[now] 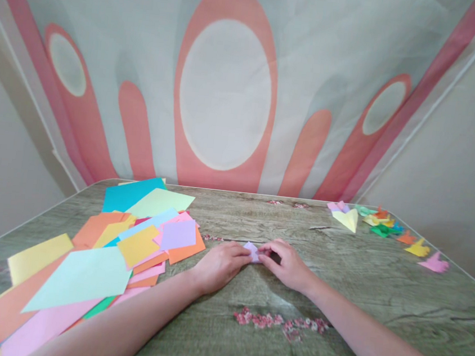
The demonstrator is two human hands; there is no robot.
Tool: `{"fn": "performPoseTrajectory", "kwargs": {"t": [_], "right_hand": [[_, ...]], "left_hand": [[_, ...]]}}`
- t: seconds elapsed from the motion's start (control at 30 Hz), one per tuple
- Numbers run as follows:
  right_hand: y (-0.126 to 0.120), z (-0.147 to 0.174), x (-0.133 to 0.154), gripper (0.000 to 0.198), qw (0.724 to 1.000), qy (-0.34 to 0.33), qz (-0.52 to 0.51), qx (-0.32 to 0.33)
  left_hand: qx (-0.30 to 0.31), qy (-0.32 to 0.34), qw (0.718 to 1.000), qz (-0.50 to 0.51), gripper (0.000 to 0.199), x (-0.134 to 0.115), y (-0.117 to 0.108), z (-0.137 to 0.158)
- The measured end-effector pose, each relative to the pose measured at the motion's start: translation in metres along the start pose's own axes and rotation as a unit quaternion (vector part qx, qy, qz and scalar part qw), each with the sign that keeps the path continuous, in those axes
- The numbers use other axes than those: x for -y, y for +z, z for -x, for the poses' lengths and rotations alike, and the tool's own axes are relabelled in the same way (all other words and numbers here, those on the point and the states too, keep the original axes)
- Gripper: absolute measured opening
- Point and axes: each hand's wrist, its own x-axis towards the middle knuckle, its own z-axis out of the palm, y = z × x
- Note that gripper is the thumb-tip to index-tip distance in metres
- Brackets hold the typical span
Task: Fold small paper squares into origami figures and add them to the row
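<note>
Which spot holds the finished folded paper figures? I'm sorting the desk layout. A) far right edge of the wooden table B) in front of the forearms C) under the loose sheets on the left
A: the small colourful folded paper figures lie along the far right edge of the wooden table.

Two hands, the left hand [220, 265] and the right hand [289, 265], meet on one small lilac folded paper [252, 251]. One loose heap of coloured paper sheets [120, 245] lies on the bench [378, 295]; roughly ten folded paper figures [385, 227] sit far right.
</note>
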Motion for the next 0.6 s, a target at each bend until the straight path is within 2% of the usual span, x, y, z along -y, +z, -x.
{"fn": "performPoseTrajectory", "kwargs": {"t": [0.17,0.43,0.6], "right_hand": [[-0.0007,0.0027,-0.0027,0.020,1.000,0.000,-0.016,0.011],[0.0023,-0.0001,-0.0082,0.019,0.998,0.055,-0.040,-0.011],[0.0031,-0.0017,-0.0092,0.015,0.998,0.048,-0.035,-0.013]], "left_hand": [[0.001,-0.011,1.000,-0.002,0.032,0.0004,0.0001,0.0010],[0.008,-0.031,0.999,0.011,0.034,0.0009,0.0007,0.0013],[0.009,-0.045,0.999,0.012,0.035,0.0015,0.0021,0.0021]]}}
